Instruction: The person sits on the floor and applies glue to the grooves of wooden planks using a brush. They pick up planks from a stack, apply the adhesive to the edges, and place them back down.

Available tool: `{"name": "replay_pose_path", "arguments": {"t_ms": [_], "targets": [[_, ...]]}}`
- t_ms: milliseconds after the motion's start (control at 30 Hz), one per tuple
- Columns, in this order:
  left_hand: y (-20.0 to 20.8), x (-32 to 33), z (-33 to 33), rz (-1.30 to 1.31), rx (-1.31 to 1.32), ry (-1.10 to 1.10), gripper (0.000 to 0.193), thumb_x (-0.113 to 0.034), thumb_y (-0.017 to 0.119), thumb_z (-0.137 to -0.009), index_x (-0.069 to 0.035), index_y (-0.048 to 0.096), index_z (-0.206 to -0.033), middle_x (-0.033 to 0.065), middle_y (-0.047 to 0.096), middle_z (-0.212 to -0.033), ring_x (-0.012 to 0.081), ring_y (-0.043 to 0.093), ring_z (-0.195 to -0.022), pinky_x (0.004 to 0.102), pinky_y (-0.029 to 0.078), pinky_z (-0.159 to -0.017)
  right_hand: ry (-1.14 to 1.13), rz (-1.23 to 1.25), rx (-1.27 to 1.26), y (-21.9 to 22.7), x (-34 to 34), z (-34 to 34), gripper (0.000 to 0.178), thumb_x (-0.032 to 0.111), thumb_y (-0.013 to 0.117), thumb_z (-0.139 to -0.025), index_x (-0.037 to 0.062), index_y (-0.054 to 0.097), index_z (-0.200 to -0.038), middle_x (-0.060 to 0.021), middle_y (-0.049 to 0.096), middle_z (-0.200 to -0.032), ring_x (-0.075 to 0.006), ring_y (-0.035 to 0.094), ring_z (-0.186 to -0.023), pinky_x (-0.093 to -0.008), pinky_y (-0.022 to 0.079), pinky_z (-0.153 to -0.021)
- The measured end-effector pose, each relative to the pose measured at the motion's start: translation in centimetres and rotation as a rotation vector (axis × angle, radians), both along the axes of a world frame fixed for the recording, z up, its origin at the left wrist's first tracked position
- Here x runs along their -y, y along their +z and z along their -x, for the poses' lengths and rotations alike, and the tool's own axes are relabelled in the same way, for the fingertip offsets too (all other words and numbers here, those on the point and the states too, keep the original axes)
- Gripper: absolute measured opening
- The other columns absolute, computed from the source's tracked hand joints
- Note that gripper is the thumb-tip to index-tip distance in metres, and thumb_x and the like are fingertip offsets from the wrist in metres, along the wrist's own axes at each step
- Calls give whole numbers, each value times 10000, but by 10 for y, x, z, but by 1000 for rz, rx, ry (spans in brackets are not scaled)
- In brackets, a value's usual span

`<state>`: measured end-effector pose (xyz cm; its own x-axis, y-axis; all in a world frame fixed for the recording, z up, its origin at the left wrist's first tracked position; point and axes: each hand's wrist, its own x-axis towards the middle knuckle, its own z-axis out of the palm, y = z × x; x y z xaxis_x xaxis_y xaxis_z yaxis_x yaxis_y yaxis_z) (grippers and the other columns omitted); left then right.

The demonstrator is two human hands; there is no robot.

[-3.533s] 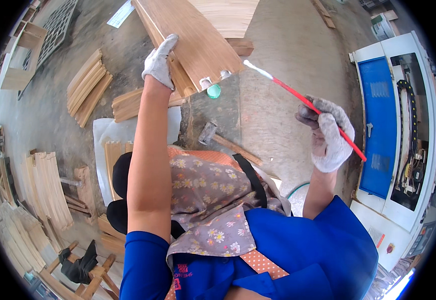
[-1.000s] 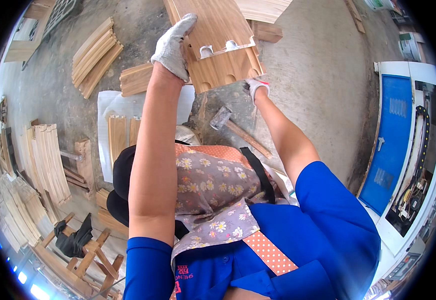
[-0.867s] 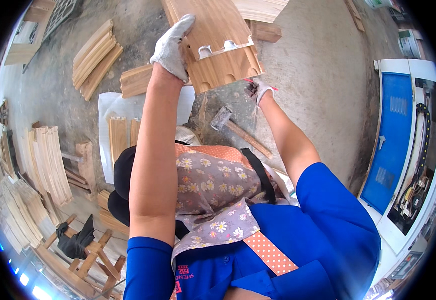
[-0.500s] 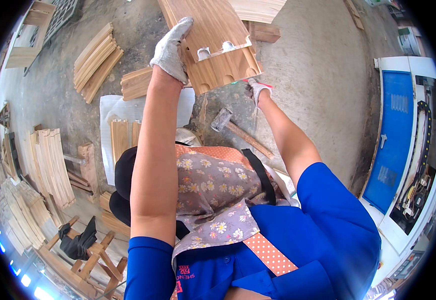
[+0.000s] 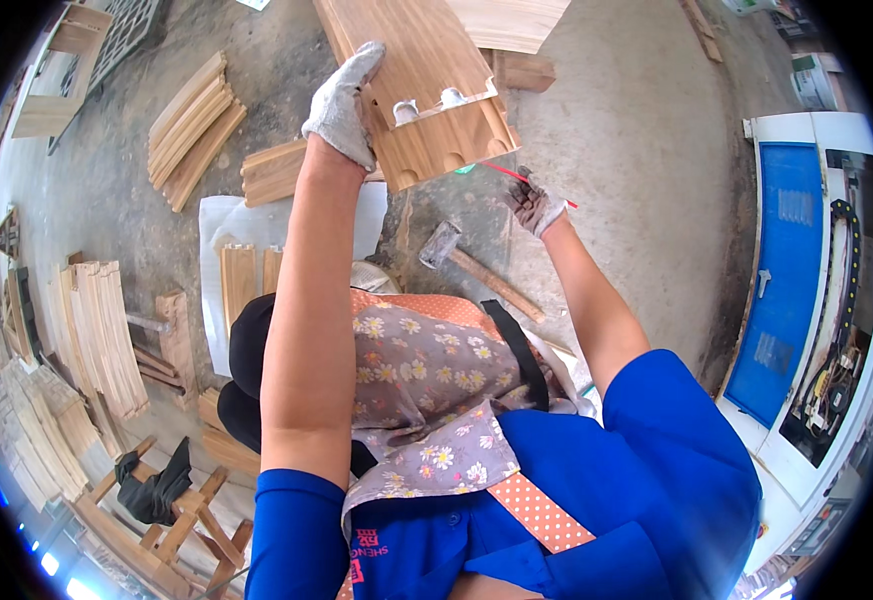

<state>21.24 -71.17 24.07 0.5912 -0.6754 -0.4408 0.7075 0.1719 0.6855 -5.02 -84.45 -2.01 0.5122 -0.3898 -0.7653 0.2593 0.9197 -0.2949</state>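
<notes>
A wooden board piece [image 5: 421,60] with a stepped end and rounded notches is raised at the top centre. Two whitish patches show at its notches; I cannot make out what they are. My left hand [image 5: 341,108], in a pale knitted glove, is closed on the board's left edge, thumb along the upper face. To the right of the board's near end, my right hand [image 5: 536,205], in a dirty grey glove, is closed around a thin red stick [image 5: 504,171]. Beside the stick's far end, under the board's edge, shows a small green part [image 5: 466,169].
On the floor lie a hammer [image 5: 496,283] with a wooden handle, a white foam sheet [image 5: 214,225] bearing wood pieces, and stacked wooden strips [image 5: 196,130]. More strips [image 5: 106,335] stand at left near a wooden trestle [image 5: 191,510]. A white-and-blue cabinet [image 5: 786,260] stands at right.
My right hand has drawn back from the board, moving right and slightly nearer with the red stick. The left hand and the board have barely shifted.
</notes>
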Motion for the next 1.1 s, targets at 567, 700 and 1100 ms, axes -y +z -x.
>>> {"name": "replay_pose_path", "arguments": {"t_ms": [567, 700, 1100], "targets": [[5, 5, 0, 51, 31, 27, 407, -209, 609, -805, -59, 481, -1161, 92, 567, -1075, 232, 563, -985, 381, 485, -833, -58, 459, 346, 255, -40, 68, 216, 197, 556, -842, 66, 586, -1011, -83, 602, -838, -175, 590, -753, -408, 527, -784], [6, 9, 3, 37, 35, 55, 413, -206, 614, -803, -54, 513, -1173, 79, 540, -1156, 228, 538, -1014, 366, 463, -850, -71, 499, 357, 269, -48, 57, 234, 190, 543, -851, 68, 583, -1047, -97, 632, -876, -180, 611, -789, -420, 516, -808], [2, 8, 2, 50, 32, 23, 403, -204, 595, -817, -48, 473, -1167, 100, 577, -1072, 240, 584, -951, 384, 502, -814, -56, 769, 71, 291, -58, 52, 231, 154, 512, -864, 9, 550, -1041, -135, 629, -888, -197, 625, -787, -400, 518, -787]]}}
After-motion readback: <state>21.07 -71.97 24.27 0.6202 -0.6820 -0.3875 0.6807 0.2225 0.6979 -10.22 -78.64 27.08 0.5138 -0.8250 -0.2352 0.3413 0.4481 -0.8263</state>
